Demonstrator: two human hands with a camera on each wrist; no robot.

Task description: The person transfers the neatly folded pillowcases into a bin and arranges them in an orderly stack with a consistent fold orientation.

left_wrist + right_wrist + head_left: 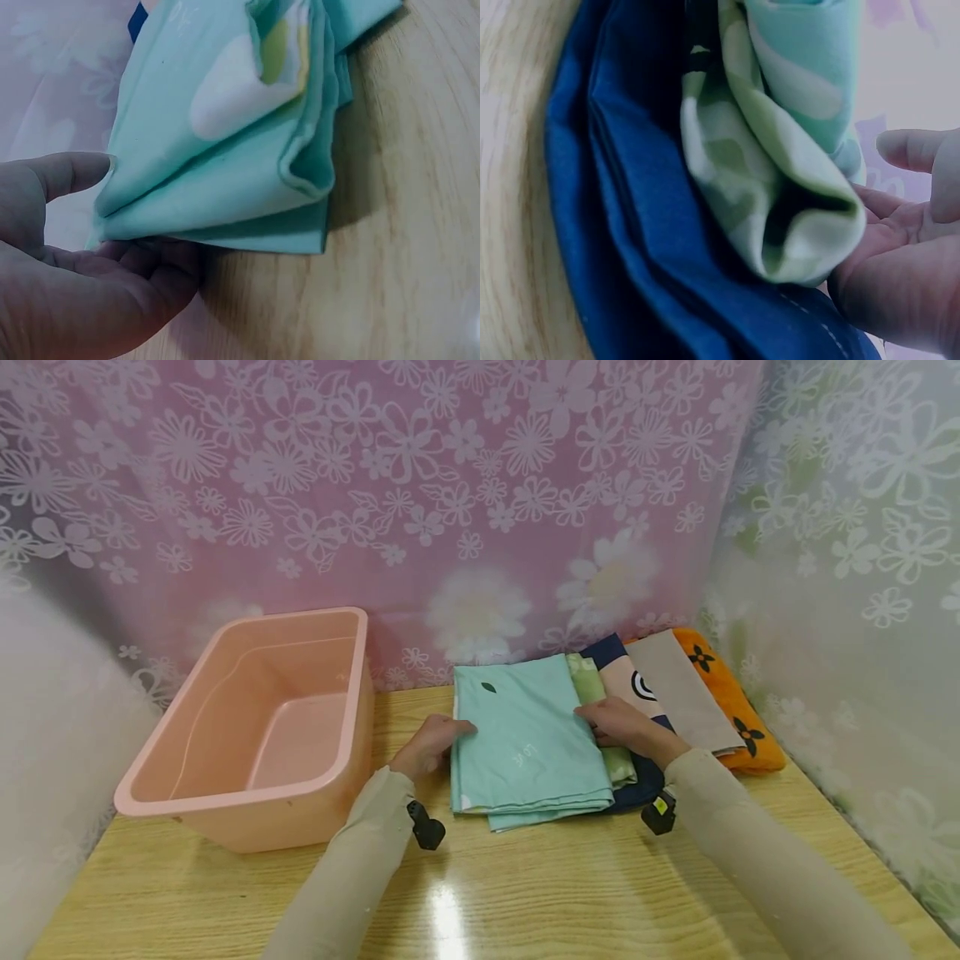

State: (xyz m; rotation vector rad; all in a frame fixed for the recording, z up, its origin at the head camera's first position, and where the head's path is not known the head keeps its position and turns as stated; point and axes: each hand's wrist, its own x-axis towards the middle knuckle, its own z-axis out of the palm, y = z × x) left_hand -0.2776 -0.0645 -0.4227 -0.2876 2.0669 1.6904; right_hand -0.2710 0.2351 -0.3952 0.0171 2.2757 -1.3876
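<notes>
Teal cloth (525, 727) lies at the basin's (240, 718) 3 o'clock. Left hand (429, 746), half-closed, pinches its 9 o'clock edge; right hand (632, 727), half-open (hold unclear), is at 3 o'clock. Uneven lifting could unfold loose layers.

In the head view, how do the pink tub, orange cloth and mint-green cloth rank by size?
1. Pink plastic tub
2. Mint-green folded cloth
3. Orange flower-patterned cloth, partly covered; ranked by what shows

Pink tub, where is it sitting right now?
In the head view, the pink tub stands on the left side of the table, just left of the left hand and the folded mint cloth.
</notes>
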